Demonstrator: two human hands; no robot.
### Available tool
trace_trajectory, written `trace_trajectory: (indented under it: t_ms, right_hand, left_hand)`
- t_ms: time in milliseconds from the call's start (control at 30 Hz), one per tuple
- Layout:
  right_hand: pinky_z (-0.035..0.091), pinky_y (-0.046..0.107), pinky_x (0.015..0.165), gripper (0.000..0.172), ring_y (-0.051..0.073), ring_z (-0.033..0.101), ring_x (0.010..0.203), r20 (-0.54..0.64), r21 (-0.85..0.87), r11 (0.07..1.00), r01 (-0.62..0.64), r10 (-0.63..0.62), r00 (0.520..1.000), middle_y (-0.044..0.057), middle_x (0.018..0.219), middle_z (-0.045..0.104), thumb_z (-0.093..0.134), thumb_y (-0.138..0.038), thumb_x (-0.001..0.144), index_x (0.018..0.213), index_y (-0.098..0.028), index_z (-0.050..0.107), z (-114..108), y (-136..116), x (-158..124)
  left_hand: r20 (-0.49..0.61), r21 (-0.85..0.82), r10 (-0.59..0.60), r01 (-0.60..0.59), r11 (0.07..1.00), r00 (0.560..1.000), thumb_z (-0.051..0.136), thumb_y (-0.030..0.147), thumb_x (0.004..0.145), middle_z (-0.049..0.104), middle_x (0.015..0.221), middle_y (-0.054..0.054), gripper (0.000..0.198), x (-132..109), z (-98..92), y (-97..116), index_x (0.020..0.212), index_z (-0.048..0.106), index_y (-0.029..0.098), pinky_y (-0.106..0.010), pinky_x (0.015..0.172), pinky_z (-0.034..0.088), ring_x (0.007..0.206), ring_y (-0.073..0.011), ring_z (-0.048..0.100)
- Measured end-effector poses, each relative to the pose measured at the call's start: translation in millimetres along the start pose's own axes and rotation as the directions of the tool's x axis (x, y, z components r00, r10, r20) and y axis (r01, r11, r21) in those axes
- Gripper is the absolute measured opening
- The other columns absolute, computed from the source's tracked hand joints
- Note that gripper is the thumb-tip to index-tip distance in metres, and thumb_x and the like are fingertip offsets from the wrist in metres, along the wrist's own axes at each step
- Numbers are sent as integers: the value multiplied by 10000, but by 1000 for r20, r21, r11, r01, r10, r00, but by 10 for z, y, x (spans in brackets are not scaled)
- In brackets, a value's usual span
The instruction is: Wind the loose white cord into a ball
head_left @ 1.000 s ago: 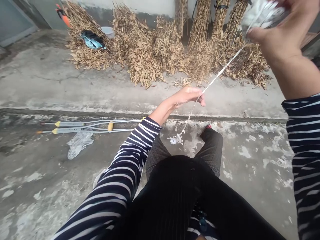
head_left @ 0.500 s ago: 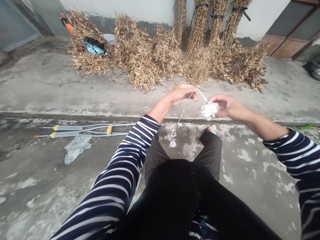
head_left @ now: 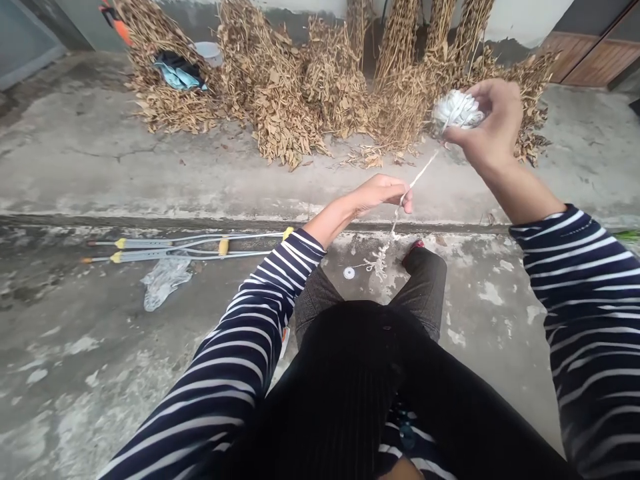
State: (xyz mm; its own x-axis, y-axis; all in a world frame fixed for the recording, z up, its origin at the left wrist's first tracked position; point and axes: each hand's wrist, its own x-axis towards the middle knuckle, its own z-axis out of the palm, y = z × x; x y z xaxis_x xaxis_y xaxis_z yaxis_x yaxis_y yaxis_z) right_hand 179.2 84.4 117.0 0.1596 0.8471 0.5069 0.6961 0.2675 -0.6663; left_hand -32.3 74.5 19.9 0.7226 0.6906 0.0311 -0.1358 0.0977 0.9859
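White cord ball (head_left: 459,111) at 2 o'clock from our left hand (head_left: 376,193), cupped by our half-curled right hand (head_left: 496,127). We've got the strand (head_left: 424,169) pinched left, grip nearly closed; knotted tail (head_left: 381,260) hangs at 6 o'clock, white disc (head_left: 349,273) at 7.

Navy sleeves (head_left: 243,350), white-striped — grey trousers (head_left: 426,288)

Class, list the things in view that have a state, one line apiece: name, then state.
Left hand: closed on the white strand.
Right hand: gripping the ball of cord.
Ball of cord: wound, held up.
White strand: drawn straight between the hands.
Cord tangle: loose, below the left hand.
Crutches: lying on the ground.
Plastic bag: crumpled.
Plant stalks: dry, brown.
Blue-and-black cloth: rumpled, lying on the stalks.
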Motion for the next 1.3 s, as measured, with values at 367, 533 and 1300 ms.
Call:
trace_trajectory:
  t_ms: [367,533,1300]
  right_hand:
    - [539,337,928,526,169,627,922,783,-236,967,-96,248,571,34,1041,712,849,-47,615,1122,-172,787,-195,182,-306]
    - [602,297,851,647,173,691,914,914,-122,872,-473,284,288,64,1100,731,883,-214,599,1230,-177,743,-378,241,-268]
    - [610,243,653,365,144,658,815,476,635,672,-382,49,878,48,929,691,720,-118,555,919,-104,719,-535,-876,6]
  left_hand:
    - [-97,28,-10,13,1000,995,730,184,862,710,686,-76,170,59,-212,137,734,680,84,-367,948,551,823,-192,749]
    - [-32,50,20,-19,999,999,712,242,865,720,693,-90,218,84,-215,128,706,686,95,-375,972,529,833,-192,742]
    - [-78,15,249,-248,969,965,707,437,954,725,799,-42,343,345,-266,697,812,662,129,-372,963,569,965,-211,769]
